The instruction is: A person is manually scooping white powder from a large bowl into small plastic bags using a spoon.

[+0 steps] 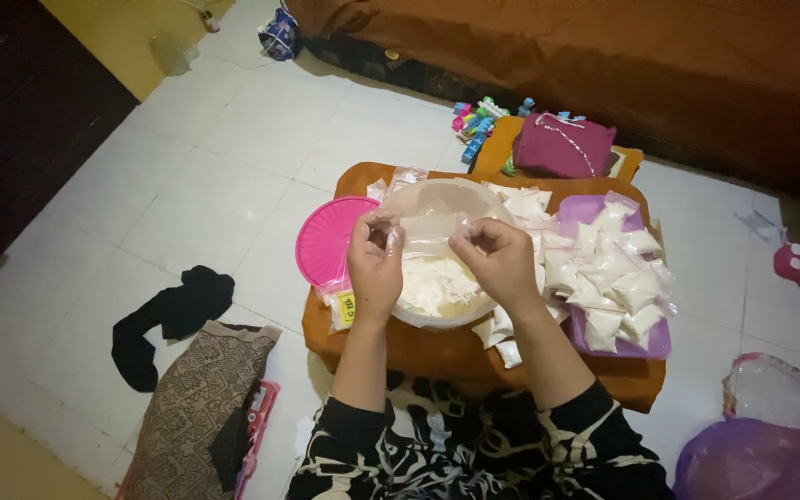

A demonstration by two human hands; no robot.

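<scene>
Pinching a small clear bag [428,230] by its top edge, the left hand [374,268] and right hand [502,262] hold it stretched between them, fingers closed on the plastic. The bag hangs just above a clear round bowl [432,315] that holds pale powder [437,282]. A pink lid [326,241] lies flat, touching the bowl's left side. To the right, a purple tray [645,344] carries a heap of filled white packets [608,273]; more packets spill between bowl and tray and over the near edge. All of this rests on an orange board [456,356] set on a white tiled floor [196,176]. Left of the board the floor offers open room, apart from a black cloth [164,319] and a patterned bag [192,412]. Behind, a magenta pouch [562,145] sits before a brown couch [604,56].
</scene>
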